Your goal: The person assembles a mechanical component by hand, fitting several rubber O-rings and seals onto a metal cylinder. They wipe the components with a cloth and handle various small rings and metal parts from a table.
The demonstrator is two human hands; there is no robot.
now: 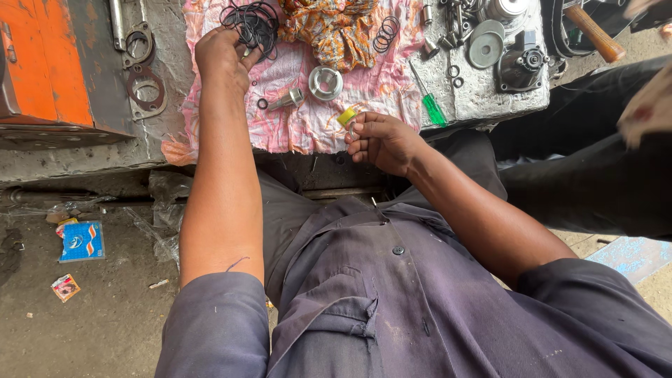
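My left hand (222,59) reaches forward onto the pink patterned cloth (308,119) and its fingers close on a tangle of black rubber O-rings (253,24). My right hand (381,140) rests near the front edge of the cloth, pinching a small yellow piece (347,116) between thumb and fingers. A round metal part (325,82) and a small metal cylinder (287,99) lie on the cloth between the two hands. A lone small O-ring (262,103) sits beside the cylinder.
A green-handled screwdriver (428,101) lies right of the cloth. Metal discs (486,47), a dark housing (523,66), bolts and a wooden hammer handle (595,33) crowd the right. Gaskets (145,87) and an orange machine (42,63) stand left. Another person's dark trousers (595,175) are at right.
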